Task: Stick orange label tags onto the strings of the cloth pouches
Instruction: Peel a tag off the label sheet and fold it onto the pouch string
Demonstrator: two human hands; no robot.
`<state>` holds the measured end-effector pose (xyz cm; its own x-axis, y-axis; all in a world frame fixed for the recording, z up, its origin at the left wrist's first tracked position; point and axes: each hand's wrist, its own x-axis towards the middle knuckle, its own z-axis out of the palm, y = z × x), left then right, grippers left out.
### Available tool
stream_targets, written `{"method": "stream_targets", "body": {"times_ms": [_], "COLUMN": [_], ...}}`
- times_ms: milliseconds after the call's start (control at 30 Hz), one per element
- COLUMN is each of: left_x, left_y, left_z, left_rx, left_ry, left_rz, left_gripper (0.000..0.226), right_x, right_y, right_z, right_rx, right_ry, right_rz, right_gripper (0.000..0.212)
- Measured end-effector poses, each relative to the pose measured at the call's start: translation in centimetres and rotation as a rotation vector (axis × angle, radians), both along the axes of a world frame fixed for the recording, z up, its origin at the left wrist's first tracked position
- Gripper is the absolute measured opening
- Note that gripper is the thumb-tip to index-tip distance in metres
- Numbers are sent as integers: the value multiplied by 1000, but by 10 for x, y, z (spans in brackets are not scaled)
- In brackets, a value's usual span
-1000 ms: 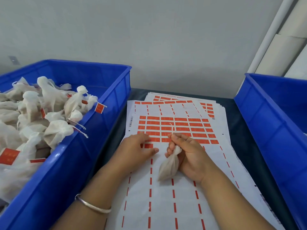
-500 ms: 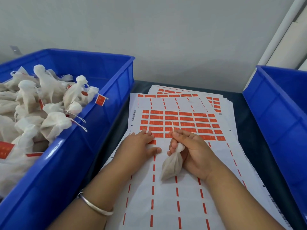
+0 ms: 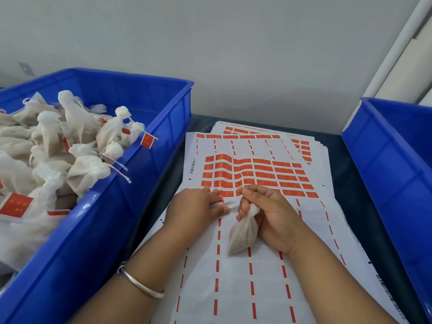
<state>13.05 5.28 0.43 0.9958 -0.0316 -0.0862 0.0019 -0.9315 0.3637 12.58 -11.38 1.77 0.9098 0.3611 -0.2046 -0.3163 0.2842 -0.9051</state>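
My right hand (image 3: 271, 213) grips a small white cloth pouch (image 3: 243, 235) by its tied neck, the pouch body hanging down onto the label sheet (image 3: 233, 277). Its thin string sticks up from my fingers over the orange labels (image 3: 268, 174). My left hand (image 3: 198, 206) lies on the sheet just left of the pouch, fingertips at the lowest row of orange labels. Whether it pinches a label I cannot tell. A stack of label sheets lies under the top one.
A blue crate (image 3: 131, 183) at the left holds several white pouches (image 3: 70, 148), some with orange tags on their strings. Another blue crate (image 3: 392, 171) stands at the right. A grey wall lies behind the dark table (image 3: 350, 183).
The view has shifted slightly. Both hands stay almost where they were; my left fingers have crept a little toward the bottom row of labels.
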Motion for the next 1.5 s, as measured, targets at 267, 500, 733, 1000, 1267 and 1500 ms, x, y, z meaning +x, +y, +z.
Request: {"method": "stream_targets", "body": {"times_ms": [267,500,733,1000,1267,1500], "left_x": [-1,-1,-4,-1,3,5], "left_y": [-1,-2,-8,-9,5,14], "left_z": [-5,-6,-6,-7,-3,8], "left_rx": [-7,-52,-10,-112,-271,-289], "left_ry": [-46,-105,-157,-206,-261,-456], "left_rz": [5,45,123,208,347,474], "left_gripper": [46,40,40,26,6,14], "right_x": [-1,2,3,1,-5,-14], "right_y": [0,-1,0,2,4,-9], "right_z": [0,-1,0,2,8,32], "right_rx": [-34,-11,-6,1,43,-285], "right_ry": [-18,-10,-9,-25,1,-249], "right_rz": [2,16,36,37,-81,-220], "right_gripper": [19,14,20,27,11,24]}}
